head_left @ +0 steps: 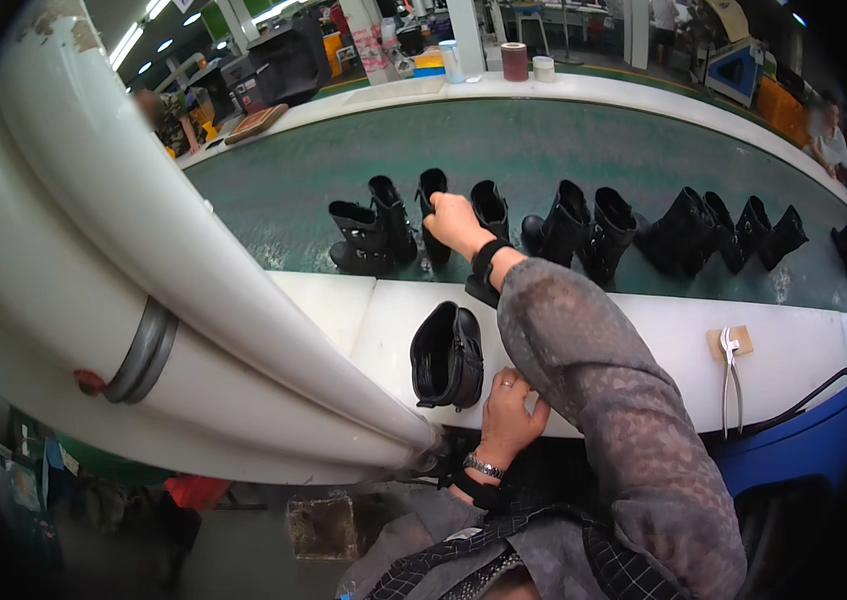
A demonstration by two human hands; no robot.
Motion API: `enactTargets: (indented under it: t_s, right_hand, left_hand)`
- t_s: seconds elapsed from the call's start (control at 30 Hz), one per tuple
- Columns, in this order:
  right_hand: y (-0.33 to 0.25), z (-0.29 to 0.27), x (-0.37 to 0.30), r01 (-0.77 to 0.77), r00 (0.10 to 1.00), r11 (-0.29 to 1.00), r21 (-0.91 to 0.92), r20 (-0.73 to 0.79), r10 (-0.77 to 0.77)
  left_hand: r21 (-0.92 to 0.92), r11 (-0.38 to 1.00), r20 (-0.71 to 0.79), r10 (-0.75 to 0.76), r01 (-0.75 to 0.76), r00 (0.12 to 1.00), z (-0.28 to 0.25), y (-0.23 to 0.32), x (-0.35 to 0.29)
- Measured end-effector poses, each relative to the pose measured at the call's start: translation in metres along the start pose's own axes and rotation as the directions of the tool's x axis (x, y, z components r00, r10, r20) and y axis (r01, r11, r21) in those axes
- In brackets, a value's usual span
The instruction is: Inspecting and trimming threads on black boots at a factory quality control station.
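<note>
My right hand (459,222) reaches across to the green conveyor belt, its fingers closed on the upper edge of a black ankle boot (433,245). Close to me, a single black boot (436,362) stands on the white ledge with its wide opening showing. Just right of it rests my left hand (514,412), holding nothing, fingers loosely bent with the thumb apart. Left of the gripped boot are two more boots, one a buckled boot (359,240). Another boot (490,207) is partly hidden behind my right wrist.
Several black boots (604,235) line the green belt (344,150) to the right. Metal pliers (732,380) lie over a tan block (719,343) on the white ledge (634,335). A large white machine body (194,300) fills the left side. Two people are in the background.
</note>
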State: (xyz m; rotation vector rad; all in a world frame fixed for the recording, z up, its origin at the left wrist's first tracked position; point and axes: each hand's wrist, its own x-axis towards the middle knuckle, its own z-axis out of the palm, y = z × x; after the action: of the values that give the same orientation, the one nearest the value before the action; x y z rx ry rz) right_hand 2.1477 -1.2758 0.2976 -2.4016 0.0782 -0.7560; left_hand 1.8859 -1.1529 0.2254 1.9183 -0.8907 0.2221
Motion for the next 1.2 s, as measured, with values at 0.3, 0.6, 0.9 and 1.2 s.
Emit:
enactTargets:
  t_s: [0.3,0.6,0.9,1.2]
  right_hand:
    - [-0.081,-0.202,-0.106,0.118,0.984,0.989,0.085,-0.141,-0.106]
    - [-0.043,-0.295,-0.316,-0.273,0.948,0.947,0.171,-0.119,0.295]
    - [0.007,-0.24,-0.346,-0.468,0.861,0.712,0.524,0.087,0.502]
    - [0.037,-0.236,-0.333,-0.262,0.81,0.596,0.759,-0.163,0.563]
  left_hand:
    - [-0.056,0.992,-0.118,0.104,-0.111,0.988,-0.004,-0.008,-0.007]
    - [0.075,0.996,-0.348,-0.02,0.049,0.937,-0.036,0.026,-0.065]
    - [-0.144,0.984,-0.587,-0.169,0.103,0.791,-0.01,0.006,-0.029]
    - [0.264,0.87,-0.626,-0.174,0.416,0.76,-0.028,-0.005,0.016]
